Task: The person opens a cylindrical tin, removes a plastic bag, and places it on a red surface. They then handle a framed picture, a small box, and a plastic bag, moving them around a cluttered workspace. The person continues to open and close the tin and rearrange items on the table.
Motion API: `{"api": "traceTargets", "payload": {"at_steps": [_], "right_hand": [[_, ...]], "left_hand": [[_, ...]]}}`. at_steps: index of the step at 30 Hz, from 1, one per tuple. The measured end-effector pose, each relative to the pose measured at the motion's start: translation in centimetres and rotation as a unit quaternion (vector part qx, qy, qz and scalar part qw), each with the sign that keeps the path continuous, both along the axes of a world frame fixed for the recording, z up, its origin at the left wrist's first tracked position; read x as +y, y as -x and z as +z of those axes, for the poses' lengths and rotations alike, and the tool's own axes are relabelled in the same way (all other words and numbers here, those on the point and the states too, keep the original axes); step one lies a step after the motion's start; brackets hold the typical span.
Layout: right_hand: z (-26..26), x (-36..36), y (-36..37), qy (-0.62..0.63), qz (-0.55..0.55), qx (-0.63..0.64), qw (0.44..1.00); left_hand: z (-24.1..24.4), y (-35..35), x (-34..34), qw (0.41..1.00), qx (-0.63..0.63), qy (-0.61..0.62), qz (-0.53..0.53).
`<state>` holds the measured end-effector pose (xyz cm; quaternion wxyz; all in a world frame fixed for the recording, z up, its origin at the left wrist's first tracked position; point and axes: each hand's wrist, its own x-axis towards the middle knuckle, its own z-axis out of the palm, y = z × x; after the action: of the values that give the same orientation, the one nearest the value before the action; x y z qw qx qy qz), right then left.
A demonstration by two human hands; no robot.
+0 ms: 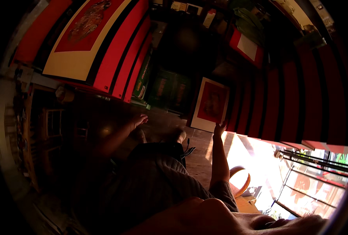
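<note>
At the lower right corner of a picture panel [211,101] with a cream border and a red centre, my right hand [220,128] has its fingers at the edge. The panel lies at the near end of a row of dark red, black-banded layers [274,108]. My left hand [140,119] hangs over the brown floor [162,117], fingers loosely curled, with nothing visible in it. Ahead of it on the left is a stack of bright red layers [112,58], topped by a larger cream-bordered picture [71,63]. Shadow hides detail around both hands.
Dark green boxes [169,91] bearing writing stand between the stacks. Green cloth [250,25] lies at the back right. A round basket [239,182] and a black metal railing [306,183] are near the bright opening. Wooden furniture [53,123] stands in shadow on the left.
</note>
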<state>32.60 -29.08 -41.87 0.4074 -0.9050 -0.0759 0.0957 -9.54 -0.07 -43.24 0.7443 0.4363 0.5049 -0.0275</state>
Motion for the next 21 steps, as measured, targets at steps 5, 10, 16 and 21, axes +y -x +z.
{"api": "traceTargets", "payload": {"at_steps": [5,10,16,21], "right_hand": [[-5.2,-2.1,-5.2,0.141,0.1,-0.115,0.978],[-10.4,-3.2,-9.5,0.026,0.2,-0.087,0.976],[-12.2,-3.1,-12.4,0.044,0.198,0.213,0.956],[-15.4,-3.7,-14.4,0.065,0.161,0.339,0.924]], "left_hand": [[-4.7,-15.1,-4.8,0.947,0.021,-0.187,-0.258],[-4.4,-24.7,-11.5,0.973,-0.003,-0.206,-0.105],[-1.2,-29.8,-14.3,0.972,0.037,-0.22,-0.081],[0.4,-31.5,-13.5,0.978,0.059,-0.193,-0.052]]}}
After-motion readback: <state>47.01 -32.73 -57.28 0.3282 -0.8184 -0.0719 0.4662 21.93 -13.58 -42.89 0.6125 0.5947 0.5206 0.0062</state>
